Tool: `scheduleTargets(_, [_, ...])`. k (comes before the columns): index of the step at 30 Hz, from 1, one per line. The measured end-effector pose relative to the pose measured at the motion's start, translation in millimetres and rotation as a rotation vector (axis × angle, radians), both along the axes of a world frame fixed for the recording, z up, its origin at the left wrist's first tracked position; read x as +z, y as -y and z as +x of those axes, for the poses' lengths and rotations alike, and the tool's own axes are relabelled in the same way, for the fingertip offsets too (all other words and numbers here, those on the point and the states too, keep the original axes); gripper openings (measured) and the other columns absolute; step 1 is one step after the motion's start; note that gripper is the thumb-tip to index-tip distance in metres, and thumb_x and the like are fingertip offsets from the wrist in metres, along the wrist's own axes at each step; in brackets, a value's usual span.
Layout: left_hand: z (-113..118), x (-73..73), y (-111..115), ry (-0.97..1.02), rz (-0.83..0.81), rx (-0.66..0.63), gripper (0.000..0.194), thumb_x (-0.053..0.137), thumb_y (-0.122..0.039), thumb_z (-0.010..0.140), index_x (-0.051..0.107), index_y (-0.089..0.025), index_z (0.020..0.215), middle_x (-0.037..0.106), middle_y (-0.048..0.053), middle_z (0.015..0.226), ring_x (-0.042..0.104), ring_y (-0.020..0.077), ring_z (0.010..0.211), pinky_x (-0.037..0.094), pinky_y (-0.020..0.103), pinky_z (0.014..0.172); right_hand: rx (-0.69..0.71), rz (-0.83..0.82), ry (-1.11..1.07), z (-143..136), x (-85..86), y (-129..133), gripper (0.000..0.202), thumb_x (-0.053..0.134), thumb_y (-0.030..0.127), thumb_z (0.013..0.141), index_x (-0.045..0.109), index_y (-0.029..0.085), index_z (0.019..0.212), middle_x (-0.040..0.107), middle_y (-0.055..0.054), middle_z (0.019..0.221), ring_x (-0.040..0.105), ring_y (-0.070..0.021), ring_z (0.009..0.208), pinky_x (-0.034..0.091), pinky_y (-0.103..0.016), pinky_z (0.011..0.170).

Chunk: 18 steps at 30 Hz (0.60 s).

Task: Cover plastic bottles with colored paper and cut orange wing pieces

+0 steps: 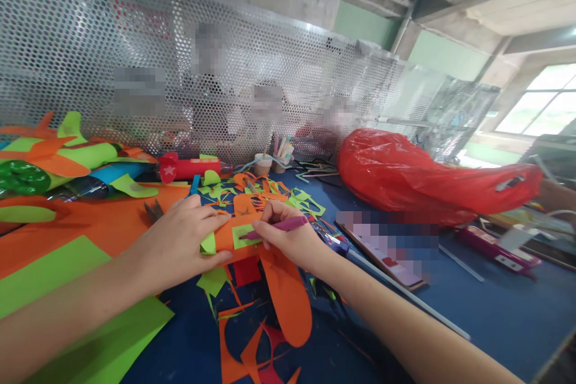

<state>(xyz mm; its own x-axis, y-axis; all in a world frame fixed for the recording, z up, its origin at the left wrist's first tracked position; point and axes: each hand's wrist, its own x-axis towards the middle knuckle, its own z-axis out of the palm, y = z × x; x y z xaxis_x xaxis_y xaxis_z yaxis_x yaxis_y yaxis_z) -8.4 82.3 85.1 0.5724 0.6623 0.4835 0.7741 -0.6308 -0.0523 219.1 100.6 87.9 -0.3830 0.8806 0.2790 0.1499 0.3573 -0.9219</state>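
Note:
An orange paper model plane (288, 306) lies in front of me, one rounded wing pointing toward me. My left hand (191, 231) is wrapped round the left end of its body, thumb below and fingers above. Between the fingers, at that end, a green paper piece (208, 244) shows. With my right hand (288, 234) I grip a purple pen (288, 224). Its tip rests at a small green paper rectangle (240, 235) on the plane's body. Part of the body is hidden behind my hands.
Green and orange sheets (76, 276) lie at left, below finished bottle planes (49, 156). Paper scraps (252, 348) litter the blue table. A red plastic bag (396, 174), a blurred flat object (387, 252) and a purple box (499, 249) are at right. A perforated metal screen (279, 42) stands behind.

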Motion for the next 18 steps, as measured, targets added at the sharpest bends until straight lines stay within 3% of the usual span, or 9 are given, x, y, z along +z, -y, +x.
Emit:
scheduleTargets(3, [0.5, 0.8, 0.1, 0.008, -0.005, 0.007, 0.044, 0.069, -0.051, 0.088, 0.073, -0.019, 0.118, 0.076, 0.010, 0.102, 0.060, 0.0321, 0.097, 0.049, 0.048, 0.085, -0.006, 0.011, 0.015, 0.2, -0.1, 0.3, 0.024, 0.066, 0.031, 0.078, 0.045, 0.024, 0.066, 0.051, 0.008, 0.051, 0.053, -0.0127, 0.054, 0.040, -0.025, 0.056])
scheduleTargets(10, [0.1, 0.0, -0.4, -0.075, 0.035, 0.019, 0.049, 0.070, -0.050, 0.087, 0.073, -0.011, 0.117, 0.076, 0.014, 0.103, 0.059, 0.0331, 0.094, 0.050, 0.049, 0.083, 0.002, 0.008, 0.017, -0.6, 2.4, 1.4, 0.022, 0.065, 0.026, 0.076, 0.046, 0.024, 0.065, 0.050, 0.009, 0.050, 0.048, -0.0101, 0.049, 0.036, -0.023, 0.052])
scheduleTargets(18, [0.2, -1.2, -1.2, -0.064, 0.037, 0.025, 0.045, 0.071, -0.050, 0.086, 0.074, -0.016, 0.116, 0.076, 0.012, 0.102, 0.061, 0.0327, 0.095, 0.051, 0.049, 0.084, 0.005, 0.002, 0.015, -0.1, 0.7, -0.5, 0.022, 0.065, 0.028, 0.077, 0.045, 0.024, 0.067, 0.052, 0.009, 0.051, 0.048, -0.0105, 0.049, 0.037, -0.024, 0.053])
